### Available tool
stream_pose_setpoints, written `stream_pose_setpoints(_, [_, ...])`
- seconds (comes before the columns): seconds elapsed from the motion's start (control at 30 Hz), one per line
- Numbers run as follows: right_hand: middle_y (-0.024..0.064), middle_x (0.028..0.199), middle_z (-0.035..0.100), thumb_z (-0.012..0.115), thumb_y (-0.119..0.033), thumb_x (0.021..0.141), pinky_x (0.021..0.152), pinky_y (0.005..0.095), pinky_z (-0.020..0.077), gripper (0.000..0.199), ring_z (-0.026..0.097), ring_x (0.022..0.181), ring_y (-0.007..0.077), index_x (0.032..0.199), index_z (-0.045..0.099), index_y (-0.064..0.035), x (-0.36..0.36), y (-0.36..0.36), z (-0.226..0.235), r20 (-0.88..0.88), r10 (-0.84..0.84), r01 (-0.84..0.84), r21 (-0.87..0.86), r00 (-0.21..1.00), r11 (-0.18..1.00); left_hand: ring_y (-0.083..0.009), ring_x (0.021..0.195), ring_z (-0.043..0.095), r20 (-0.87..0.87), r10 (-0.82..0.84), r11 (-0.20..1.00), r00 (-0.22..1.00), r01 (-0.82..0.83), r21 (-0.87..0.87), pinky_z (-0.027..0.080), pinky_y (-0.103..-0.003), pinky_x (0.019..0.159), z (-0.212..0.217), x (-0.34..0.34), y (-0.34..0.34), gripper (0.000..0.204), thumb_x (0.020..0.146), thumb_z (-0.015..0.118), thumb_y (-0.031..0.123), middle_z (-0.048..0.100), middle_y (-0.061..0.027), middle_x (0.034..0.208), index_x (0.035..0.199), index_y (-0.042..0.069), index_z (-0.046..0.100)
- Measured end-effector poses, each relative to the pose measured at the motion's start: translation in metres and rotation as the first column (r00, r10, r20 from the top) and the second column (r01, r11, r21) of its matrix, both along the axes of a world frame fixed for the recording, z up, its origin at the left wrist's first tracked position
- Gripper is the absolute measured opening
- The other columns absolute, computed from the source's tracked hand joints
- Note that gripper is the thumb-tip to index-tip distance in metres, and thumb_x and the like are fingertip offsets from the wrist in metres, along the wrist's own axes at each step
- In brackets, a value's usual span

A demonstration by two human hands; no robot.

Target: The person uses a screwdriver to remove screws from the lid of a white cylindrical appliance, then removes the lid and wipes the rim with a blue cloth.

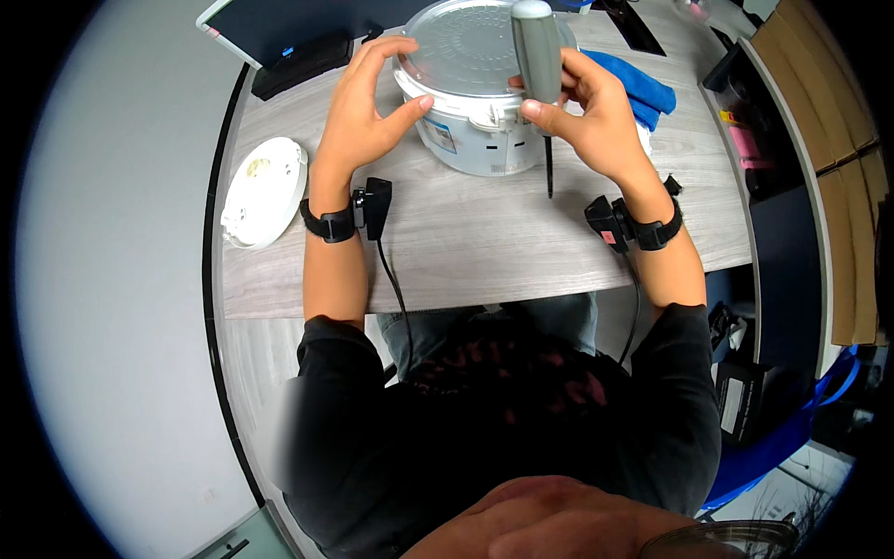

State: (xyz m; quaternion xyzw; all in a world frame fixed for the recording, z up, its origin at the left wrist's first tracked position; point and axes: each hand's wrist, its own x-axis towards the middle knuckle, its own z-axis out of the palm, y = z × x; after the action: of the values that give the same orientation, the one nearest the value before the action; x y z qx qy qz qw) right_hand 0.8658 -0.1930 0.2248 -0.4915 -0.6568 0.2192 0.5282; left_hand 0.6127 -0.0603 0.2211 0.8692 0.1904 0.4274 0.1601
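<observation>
A white round appliance (489,130), which looks like a rice cooker, stands at the far middle of the desk. A silver metal disc (461,47) covers its top. My left hand (363,116) is at its left side, fingers spread; the thumb tip and index fingertip are by the rim. My right hand (596,112) grips a screwdriver (537,56) with a thick grey-green handle. The screwdriver is upright at the appliance's front right, its dark shaft pointing down in front of the white wall. Part of the right fingers is hidden behind the handle.
On the desk's left lies a white oval-looking cover (267,194). A monitor (298,33) stands at the back left, and a blue cloth (638,88) lies right of the appliance. Cables (396,289) hang from the wrist devices. Shelving (792,224) and cardboard boxes (833,84) border the right side.
</observation>
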Motion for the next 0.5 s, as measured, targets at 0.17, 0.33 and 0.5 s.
stream_pose_setpoints(0.17, [-0.0016, 0.090, 0.072, 0.085, -0.015, 0.081, 0.064, 0.0222, 0.0414, 0.046, 0.045, 0.067, 0.0053, 0.123, 0.069, -0.0047, -0.020, 0.014, -0.007, 0.014, -0.026, 0.025, 0.075, 1.000, 0.997, -0.0336, 0.139, 0.051, -0.076, -0.145, 0.988, 0.986, 0.149, 0.047, 0.037, -0.049, 0.118, -0.013, -0.037, 0.042, 0.048, 0.079, 0.082, 0.021, 0.064, -0.0112, 0.132, 0.123, 0.010, 0.070])
stream_pose_setpoints(0.33, [0.0048, 0.102, 0.077, 0.081, -0.012, 0.086, 0.072, 0.0230, 0.0462, 0.042, 0.060, 0.080, 0.0068, 0.124, 0.067, -0.0025, -0.010, 0.027, -0.006, -0.076, 0.036, -0.037, -0.021, 0.996, 0.999, -0.0322, 0.131, 0.056, -0.083, -0.184, 0.977, 0.979, 0.191, 0.091, 0.041, -0.050, 0.113, -0.018, -0.047, 0.052, 0.043, 0.073, 0.085, 0.012, 0.068, -0.0088, 0.123, 0.115, 0.011, 0.074])
stream_pose_setpoints(0.5, [0.0073, 0.105, 0.076, 0.082, -0.013, 0.086, 0.076, 0.0240, 0.0490, 0.044, 0.066, 0.091, 0.0098, 0.126, 0.066, -0.0022, 0.011, 0.032, -0.006, -0.019, -0.037, 0.037, 0.000, 0.999, 0.999, -0.0249, 0.107, 0.061, -0.061, -0.200, 0.945, 0.978, 0.209, 0.250, 0.045, -0.044, 0.100, -0.020, -0.027, 0.052, 0.038, 0.067, 0.089, 0.014, 0.069, -0.0035, 0.106, 0.103, 0.013, 0.078])
